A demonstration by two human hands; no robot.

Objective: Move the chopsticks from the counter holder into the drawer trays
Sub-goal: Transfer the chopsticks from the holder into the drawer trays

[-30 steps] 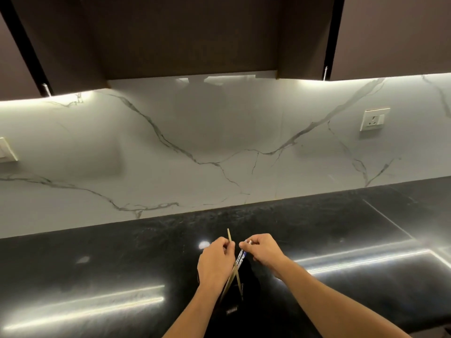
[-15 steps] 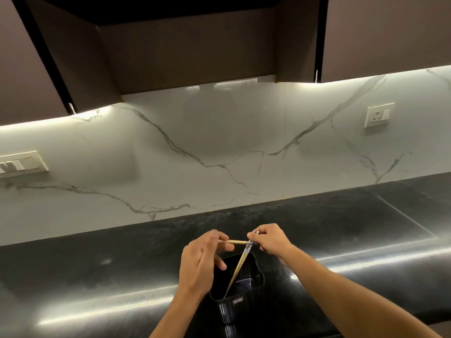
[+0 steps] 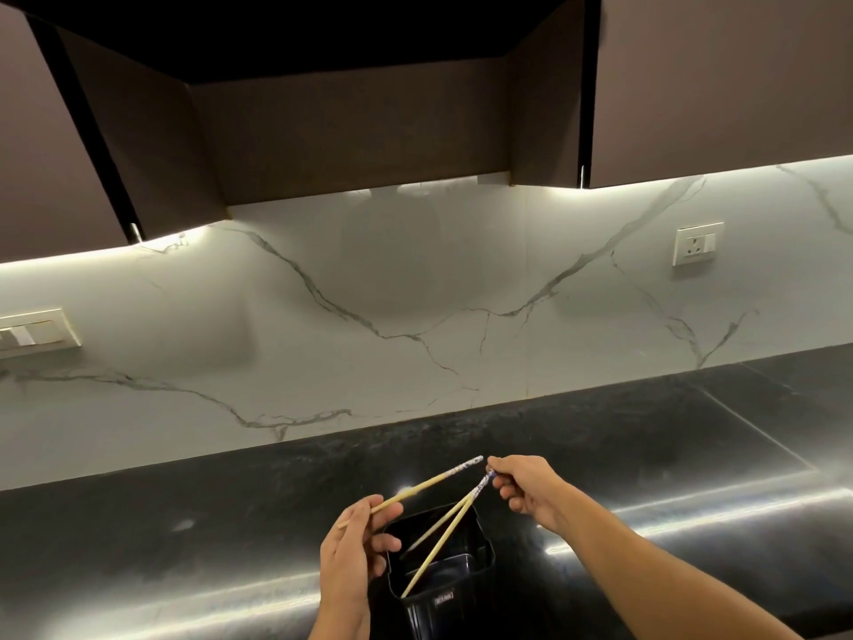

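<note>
Here, far left on the white stone wall, a switch plate [image 3: 34,329]. Below it, a dark shiny surface [image 3: 184,524] with bright streaks of light. Above, brown cupboards [image 3: 360,145].

Next, the left hand [image 3: 353,554], low and near the middle, fingers [image 3: 390,512] pinched on one chopstick [image 3: 427,486]. Thin bare end at the hand, blue-and-white patterned end up and to the right. Lifted clear of the holder, tilted, not touching the other sticks.

Just right of that hand, a black holder [image 3: 441,558] standing on the surface, open at the top, small label on its front. Inside it, two more chopsticks [image 3: 445,533], thin ends down in the holder, patterned ends leaning up to the right and meeting at the top.

Then the right hand [image 3: 531,489], up and right of the holder, fingers [image 3: 503,473] closed narrow on the patterned tops of those two sticks. Forearm running down to the bottom right corner.

Far right on the wall, a white plug socket [image 3: 697,243]. No drawer or trays in view.
</note>
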